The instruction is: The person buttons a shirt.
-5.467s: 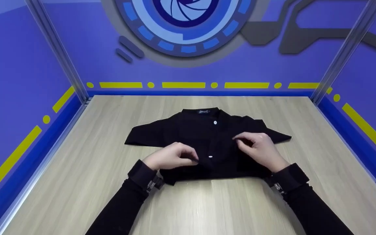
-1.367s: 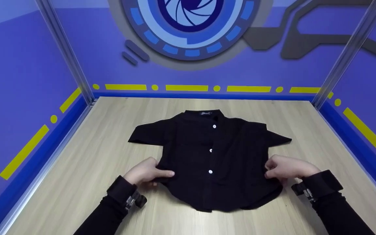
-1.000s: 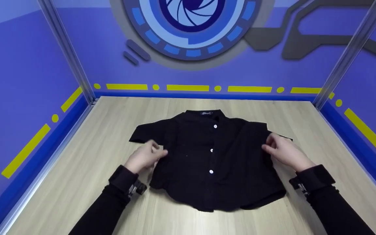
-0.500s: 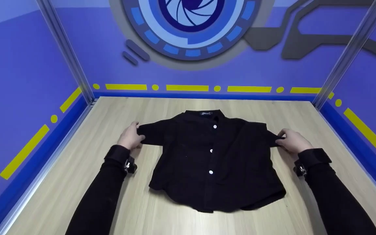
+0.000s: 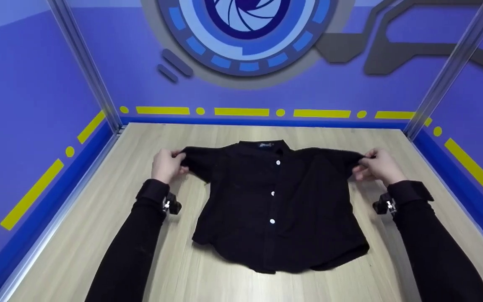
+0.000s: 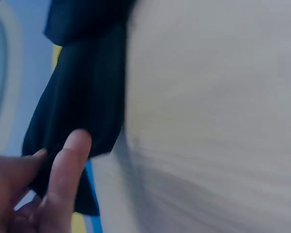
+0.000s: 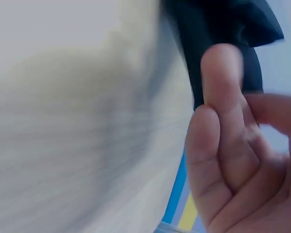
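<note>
A small black button-up shirt (image 5: 241,205) lies front side up, collar toward the back wall, with white buttons down its middle. At its left sleeve my left hand (image 5: 167,165) pinches the cuff and lifts it off the table. My right hand (image 5: 380,166) pinches the end of the other sleeve, likewise raised. In the left wrist view the dark sleeve (image 6: 89,92) hangs from between thumb and fingers. The right wrist view has the opposite sleeve (image 7: 194,48) behind my fingertips, which partly hide it.
The shirt lies on a light wood table (image 5: 111,235). Blue-purple panels (image 5: 241,94) with yellow dashes enclose it at the back and both sides. Metal posts (image 5: 84,63) stand at the back corners.
The shirt's lower part, bunched up earlier, was spread toward me. My hands then went from its sides to the sleeve ends and have just raised both, moving them toward the back.
</note>
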Motion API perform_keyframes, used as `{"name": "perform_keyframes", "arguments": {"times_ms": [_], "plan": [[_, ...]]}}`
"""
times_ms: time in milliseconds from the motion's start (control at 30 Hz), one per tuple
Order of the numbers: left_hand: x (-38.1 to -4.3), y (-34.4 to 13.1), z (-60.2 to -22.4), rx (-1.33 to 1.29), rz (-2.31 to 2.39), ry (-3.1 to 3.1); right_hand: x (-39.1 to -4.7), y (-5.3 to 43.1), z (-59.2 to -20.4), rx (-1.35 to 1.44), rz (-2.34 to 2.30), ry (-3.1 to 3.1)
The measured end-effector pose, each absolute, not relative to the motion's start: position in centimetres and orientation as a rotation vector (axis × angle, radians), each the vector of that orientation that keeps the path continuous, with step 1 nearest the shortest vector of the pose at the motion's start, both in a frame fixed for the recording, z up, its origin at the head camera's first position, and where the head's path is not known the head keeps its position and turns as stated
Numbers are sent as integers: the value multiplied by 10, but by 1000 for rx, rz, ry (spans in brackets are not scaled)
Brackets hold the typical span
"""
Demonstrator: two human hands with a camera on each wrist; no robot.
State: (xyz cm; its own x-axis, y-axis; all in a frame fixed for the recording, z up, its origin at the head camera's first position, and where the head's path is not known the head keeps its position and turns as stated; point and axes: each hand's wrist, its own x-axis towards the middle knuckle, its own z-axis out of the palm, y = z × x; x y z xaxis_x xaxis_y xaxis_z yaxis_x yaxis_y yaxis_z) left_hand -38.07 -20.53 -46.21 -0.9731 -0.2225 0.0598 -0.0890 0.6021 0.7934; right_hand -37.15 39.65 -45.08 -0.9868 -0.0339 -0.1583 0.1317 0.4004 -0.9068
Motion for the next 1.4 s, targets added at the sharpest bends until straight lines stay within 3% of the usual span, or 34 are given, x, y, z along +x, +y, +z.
{"name": "perform_keyframes", "arguments": {"times_ms": [133,233,567,767,967,1133,1400], "plan": [[-385,-202,-452,259,-1275,-2474,-374,391,-439,115,-2173,2233],[-386,-201,-449,228,-1283,-2418,-375,384,-435,73,-2294,2180],[-371,-171,-463,35,-1169,-2757,-367,357,-451,-7,-1191,2639],[-362,-132,-467,-235,-1291,-2960,-359,352,-451,103,-974,2666],[-362,-113,-469,-196,-1455,-2946,-358,350,-454,106,-1256,2441],[-361,-109,-464,-246,-1765,-2747,-363,345,-456,-67,-1598,2437],[-352,-120,-451,-349,-2228,-2320,-363,349,-449,-195,-2350,2012]]}}
